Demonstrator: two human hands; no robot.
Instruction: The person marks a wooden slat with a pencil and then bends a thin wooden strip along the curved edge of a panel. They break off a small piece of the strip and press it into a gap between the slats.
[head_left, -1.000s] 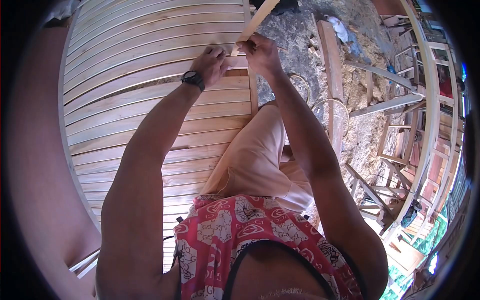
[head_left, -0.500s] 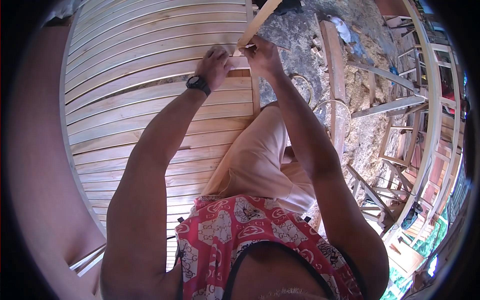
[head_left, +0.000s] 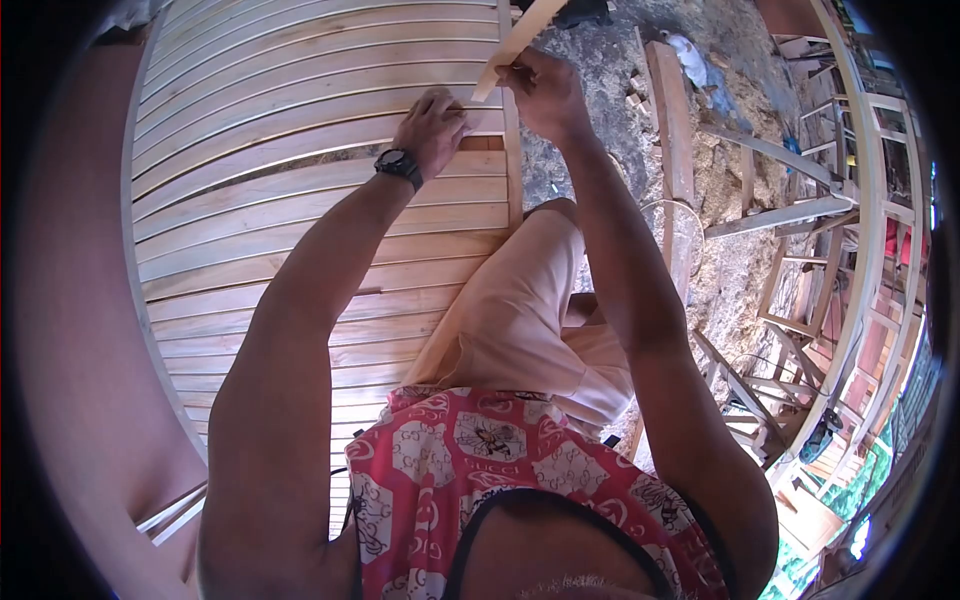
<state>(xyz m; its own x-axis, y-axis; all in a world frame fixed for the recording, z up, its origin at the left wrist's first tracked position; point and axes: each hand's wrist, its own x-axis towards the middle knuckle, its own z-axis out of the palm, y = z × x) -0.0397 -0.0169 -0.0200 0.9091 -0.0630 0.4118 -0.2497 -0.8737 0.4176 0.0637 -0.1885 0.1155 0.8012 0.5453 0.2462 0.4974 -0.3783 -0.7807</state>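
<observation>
My right hand [head_left: 545,97] pinches a pale wooden strip [head_left: 518,45] near its lower end, which sits by the right edge of a slatted wooden panel [head_left: 330,75]. The strip runs up and out of view at the top. My left hand [head_left: 436,132], with a dark watch [head_left: 398,166] on the wrist, lies on a wooden slat [head_left: 350,137] beside a wide gap. Its fingers are bent over that slat and the thumb points toward the panel's side rail [head_left: 509,130]. What the fingertips touch underneath is hidden.
Below the gap more slats [head_left: 400,215] continue toward my body, and my leg [head_left: 510,300] rests against them. To the right, a long timber [head_left: 672,130] lies on ground strewn with shavings. Wooden frames [head_left: 800,280] stand farther right. A brown surface [head_left: 80,250] borders the left.
My right hand has moved slightly up and to the right, bringing the strip's lower end a little higher. My left hand stays almost in place.
</observation>
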